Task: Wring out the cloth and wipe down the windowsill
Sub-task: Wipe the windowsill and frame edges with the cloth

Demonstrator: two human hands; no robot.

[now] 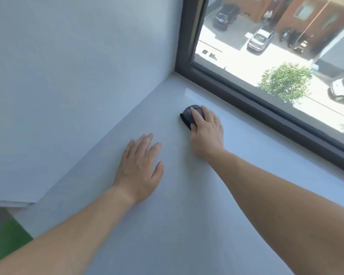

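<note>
Near the sill's far left corner, seen from the head camera, the dark cloth [188, 115] lies bunched on the white sill [167, 225], close to the window frame [246, 96] and not far from the side wall [68, 76]. The right hand [206, 132] covers it, fingers curved over the wad and thumb tucked at its side, gripping it against the surface; that arm reaches out nearly straight. The left hand [139, 167] rests flat on the sill nearby, fingers spread and holding nothing, seemingly as a brace. Wiping looks to be the step in hand, with the wringing done. Next, I judge, the cloth needs pressing down and drawing along the frame, then working back towards the near edge.
</note>
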